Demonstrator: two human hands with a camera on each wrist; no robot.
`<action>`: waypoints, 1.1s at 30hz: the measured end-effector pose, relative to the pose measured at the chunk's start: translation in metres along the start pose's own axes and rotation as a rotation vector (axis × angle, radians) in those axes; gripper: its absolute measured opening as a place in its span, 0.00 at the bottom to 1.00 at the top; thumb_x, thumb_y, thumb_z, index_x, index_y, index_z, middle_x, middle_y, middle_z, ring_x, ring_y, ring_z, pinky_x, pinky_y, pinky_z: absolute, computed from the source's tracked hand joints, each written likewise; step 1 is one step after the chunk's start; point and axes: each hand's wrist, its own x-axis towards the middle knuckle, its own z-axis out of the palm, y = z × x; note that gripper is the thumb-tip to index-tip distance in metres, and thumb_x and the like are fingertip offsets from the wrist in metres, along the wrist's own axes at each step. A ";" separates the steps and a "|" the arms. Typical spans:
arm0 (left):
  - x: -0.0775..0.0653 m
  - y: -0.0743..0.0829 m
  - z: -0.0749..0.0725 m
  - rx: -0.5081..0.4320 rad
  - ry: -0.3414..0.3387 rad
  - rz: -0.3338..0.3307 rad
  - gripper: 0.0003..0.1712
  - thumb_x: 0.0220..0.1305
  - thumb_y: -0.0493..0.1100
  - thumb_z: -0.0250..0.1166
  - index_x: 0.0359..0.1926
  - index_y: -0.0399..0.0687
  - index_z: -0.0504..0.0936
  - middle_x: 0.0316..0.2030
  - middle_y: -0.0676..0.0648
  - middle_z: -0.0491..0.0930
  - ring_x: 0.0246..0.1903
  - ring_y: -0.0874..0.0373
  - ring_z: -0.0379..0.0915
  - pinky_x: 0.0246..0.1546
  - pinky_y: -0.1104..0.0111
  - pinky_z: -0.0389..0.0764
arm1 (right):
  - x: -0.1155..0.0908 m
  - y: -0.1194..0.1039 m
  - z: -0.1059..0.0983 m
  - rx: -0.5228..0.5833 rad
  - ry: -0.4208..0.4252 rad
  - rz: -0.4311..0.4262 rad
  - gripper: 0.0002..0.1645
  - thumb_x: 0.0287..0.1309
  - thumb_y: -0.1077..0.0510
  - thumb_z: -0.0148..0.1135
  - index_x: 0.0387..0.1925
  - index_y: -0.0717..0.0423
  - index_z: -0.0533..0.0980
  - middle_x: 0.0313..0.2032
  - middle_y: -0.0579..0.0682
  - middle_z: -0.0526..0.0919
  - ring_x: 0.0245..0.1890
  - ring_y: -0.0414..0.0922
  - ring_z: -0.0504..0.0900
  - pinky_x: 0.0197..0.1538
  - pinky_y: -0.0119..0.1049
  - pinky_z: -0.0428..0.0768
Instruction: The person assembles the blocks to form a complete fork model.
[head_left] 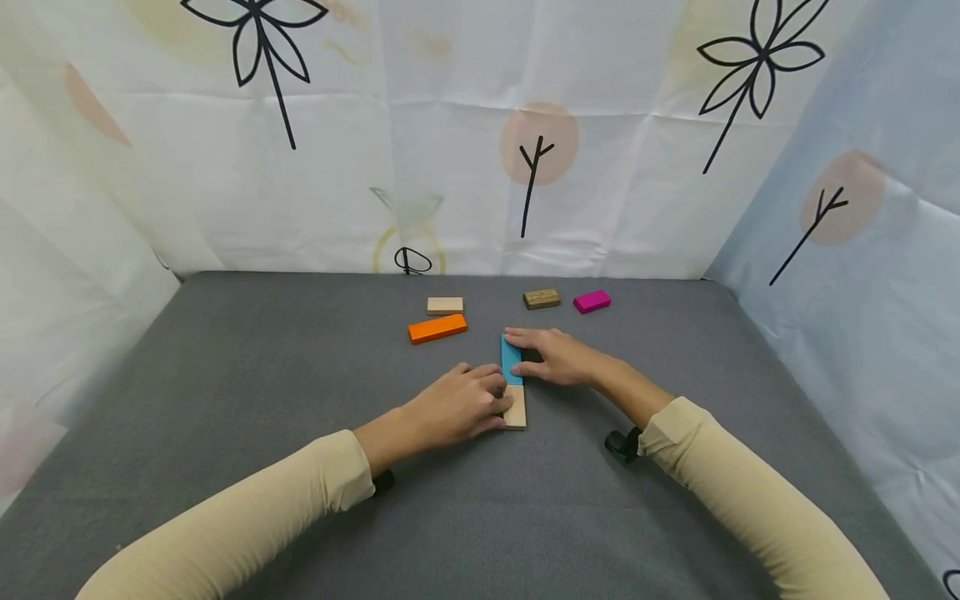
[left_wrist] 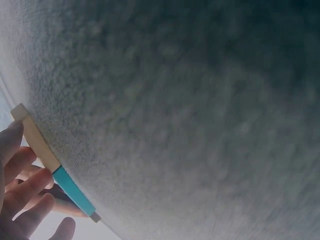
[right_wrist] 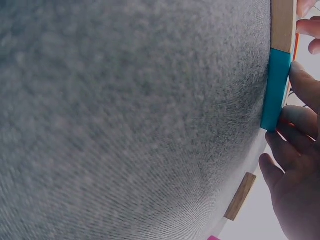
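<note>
Right grip (head_left: 558, 356) pinches blue block (right_wrist: 276, 92) between fingertips (right_wrist: 297, 73), left grip (head_left: 453, 406) wooden block (head_left: 517, 414) (2 abutting).

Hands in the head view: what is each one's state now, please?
Left hand: fingers curled, holding the near pale block.
Right hand: holding the blue block by thumb and fingers.
</note>
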 end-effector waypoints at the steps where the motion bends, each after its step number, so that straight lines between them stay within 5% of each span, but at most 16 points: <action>1: -0.001 0.000 0.000 0.002 0.001 -0.001 0.15 0.68 0.53 0.65 0.50 0.54 0.87 0.44 0.51 0.80 0.47 0.56 0.73 0.43 0.59 0.80 | 0.000 0.000 0.001 0.002 0.001 -0.004 0.37 0.70 0.54 0.60 0.72 0.67 0.61 0.73 0.63 0.61 0.72 0.60 0.61 0.69 0.57 0.62; 22: -0.003 0.002 0.003 0.034 0.017 0.026 0.14 0.70 0.54 0.63 0.49 0.54 0.86 0.48 0.51 0.81 0.49 0.56 0.74 0.42 0.59 0.79 | -0.003 -0.003 0.001 0.001 0.000 -0.007 0.36 0.71 0.53 0.59 0.72 0.67 0.61 0.73 0.62 0.61 0.72 0.59 0.62 0.69 0.56 0.64; 33: -0.011 -0.002 -0.002 -0.068 -0.112 -0.006 0.31 0.68 0.59 0.64 0.66 0.48 0.77 0.64 0.50 0.76 0.67 0.51 0.66 0.55 0.53 0.75 | -0.011 -0.010 0.003 -0.104 0.004 -0.030 0.35 0.71 0.50 0.57 0.71 0.65 0.65 0.73 0.61 0.61 0.73 0.59 0.60 0.73 0.58 0.54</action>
